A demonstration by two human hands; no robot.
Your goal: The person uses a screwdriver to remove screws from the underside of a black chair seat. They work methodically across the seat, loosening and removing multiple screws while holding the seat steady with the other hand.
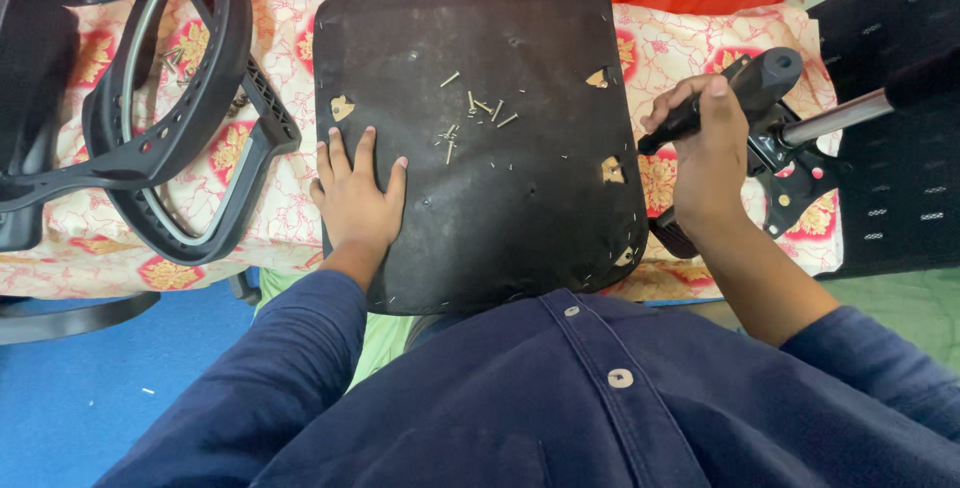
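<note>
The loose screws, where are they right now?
In the head view, the screws lie scattered near the middle of the black seat panel, up and to the right of the left hand pressed flat on it.

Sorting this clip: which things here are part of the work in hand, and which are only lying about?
In hand:
- left hand flat on the upturned seat pan
- right hand gripping the black lever handle of the chair mechanism
- loose screws on the pan

Lying about:
- black armrest frames
- floral cloth
- mesh backrest
</note>
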